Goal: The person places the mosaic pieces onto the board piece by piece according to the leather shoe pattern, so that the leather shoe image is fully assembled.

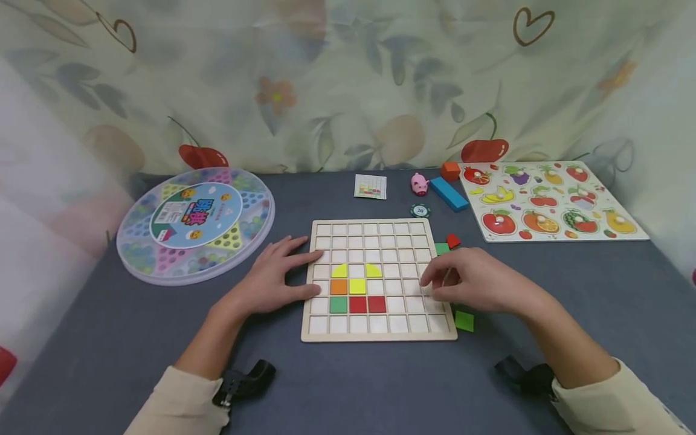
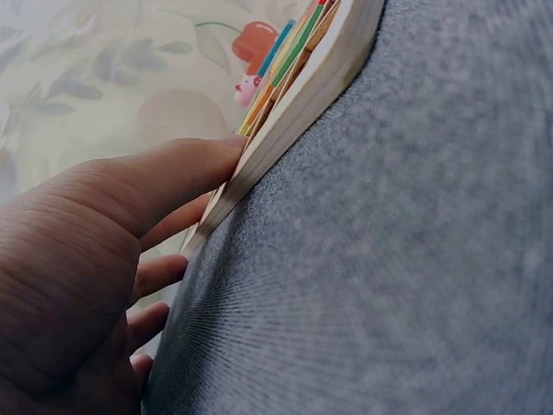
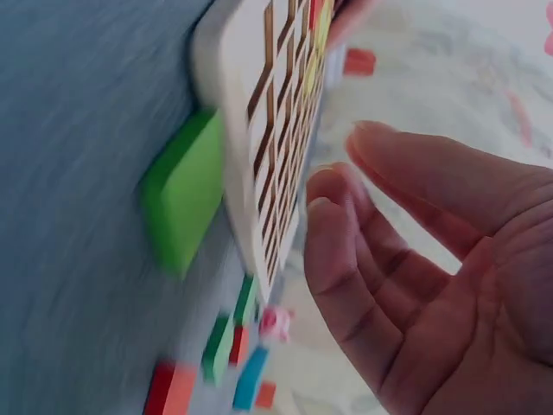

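Fingers of left hand (flat, spread) press grid board edge.

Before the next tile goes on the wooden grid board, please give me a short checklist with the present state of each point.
1. Grid board steadied: ok, left hand lies flat on its left edge.
2. Right hand free: ok, fingers relaxed, nothing held in the right wrist view.
3. Loose tile within reach: ok, light green tile lies beside the board's right edge.
4. Free cells: ok, most squares are bare.
5. Pattern card readable: cannot tell, too small.
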The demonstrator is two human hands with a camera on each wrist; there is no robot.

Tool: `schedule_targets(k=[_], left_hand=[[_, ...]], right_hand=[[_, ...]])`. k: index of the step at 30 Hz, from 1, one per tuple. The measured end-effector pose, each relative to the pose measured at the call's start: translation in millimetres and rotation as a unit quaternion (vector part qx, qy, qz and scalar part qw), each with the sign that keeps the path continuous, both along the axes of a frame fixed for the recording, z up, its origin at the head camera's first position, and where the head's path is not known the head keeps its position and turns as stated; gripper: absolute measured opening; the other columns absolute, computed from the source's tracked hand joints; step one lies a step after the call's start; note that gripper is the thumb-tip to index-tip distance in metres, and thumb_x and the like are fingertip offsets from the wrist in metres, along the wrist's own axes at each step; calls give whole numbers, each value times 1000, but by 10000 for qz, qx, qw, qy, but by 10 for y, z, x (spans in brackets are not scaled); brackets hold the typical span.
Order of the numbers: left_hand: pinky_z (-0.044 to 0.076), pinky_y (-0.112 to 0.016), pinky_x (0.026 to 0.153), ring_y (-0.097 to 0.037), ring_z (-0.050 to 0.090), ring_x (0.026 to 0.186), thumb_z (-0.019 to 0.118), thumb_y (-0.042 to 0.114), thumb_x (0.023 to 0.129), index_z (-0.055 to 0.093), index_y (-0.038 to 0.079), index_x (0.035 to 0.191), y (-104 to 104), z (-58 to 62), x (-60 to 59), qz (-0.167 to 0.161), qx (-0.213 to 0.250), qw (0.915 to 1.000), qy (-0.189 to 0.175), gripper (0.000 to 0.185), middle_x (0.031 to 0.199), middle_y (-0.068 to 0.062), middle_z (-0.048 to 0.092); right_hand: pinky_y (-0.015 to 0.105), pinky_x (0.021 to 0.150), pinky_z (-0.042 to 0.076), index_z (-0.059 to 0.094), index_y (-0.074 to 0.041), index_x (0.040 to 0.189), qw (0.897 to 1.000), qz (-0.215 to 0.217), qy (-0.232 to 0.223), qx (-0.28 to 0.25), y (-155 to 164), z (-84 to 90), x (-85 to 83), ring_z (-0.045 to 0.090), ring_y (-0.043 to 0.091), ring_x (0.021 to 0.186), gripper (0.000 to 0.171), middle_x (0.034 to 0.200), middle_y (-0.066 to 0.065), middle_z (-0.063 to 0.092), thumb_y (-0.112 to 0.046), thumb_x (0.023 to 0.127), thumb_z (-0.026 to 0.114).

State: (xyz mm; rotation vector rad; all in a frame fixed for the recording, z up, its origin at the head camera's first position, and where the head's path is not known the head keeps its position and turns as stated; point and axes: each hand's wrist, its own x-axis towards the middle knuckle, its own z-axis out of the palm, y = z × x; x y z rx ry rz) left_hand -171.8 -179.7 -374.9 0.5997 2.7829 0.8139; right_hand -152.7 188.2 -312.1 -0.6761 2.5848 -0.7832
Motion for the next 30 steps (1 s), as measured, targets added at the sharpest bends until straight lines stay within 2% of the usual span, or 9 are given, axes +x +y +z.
schedule_targets(k=[7, 13, 18, 23, 30], left_hand=[[12, -68, 124, -44, 11, 159, 73, 47, 92, 50, 24, 156, -35, -3, 13, 19, 16, 10000, 27, 72, 170, -13, 27], [12, -69, 124, -43, 10, 159, 74, 47, 92, 50, 24, 156, -56, -7, 23, 70, -1, 10000, -11, 72, 170, -12, 27], [11, -68, 124, -43, 10, 159, 74, 47, 92, 49, 25, 156, -50, -24, 12, 53, -10, 10000, -10, 72, 170, -12, 27], [12, -68, 124, -43, 10, 159, 74, 47, 92, 49, 25, 156, -32, -19, 7, 50, -10, 10000, -3, 73, 170, -12, 27], [12, -68, 124, -43, 10, 159, 75, 46, 92, 49, 24, 156, -10, -2, 3, 19, 1, 10000, 6, 72, 170, -12, 27]], right_hand=[[25, 66, 50, 77, -16, 105, 9985, 72, -149, 517, 259, -69, 111, 57, 10, 78, 23, 86, -8, 65, -22, 85, 85], [25, 67, 51, 77, -14, 105, 9965, 13, 43, 830, 261, -169, 219, 56, 10, 79, 26, 96, -4, 67, -18, 81, 88], [26, 65, 50, 71, -18, 95, 9960, -74, 95, 884, 225, -204, 245, 54, 11, 76, 23, 89, -5, 62, -17, 81, 89], [27, 66, 49, 66, -20, 92, 9967, -141, 13, 803, 226, -149, 220, 54, 11, 76, 24, 81, -7, 59, -17, 83, 87], [28, 67, 49, 72, -19, 95, 9980, -211, 417, 436, 154, 26, 122, 56, 13, 76, 15, 81, -6, 62, -16, 86, 84]])
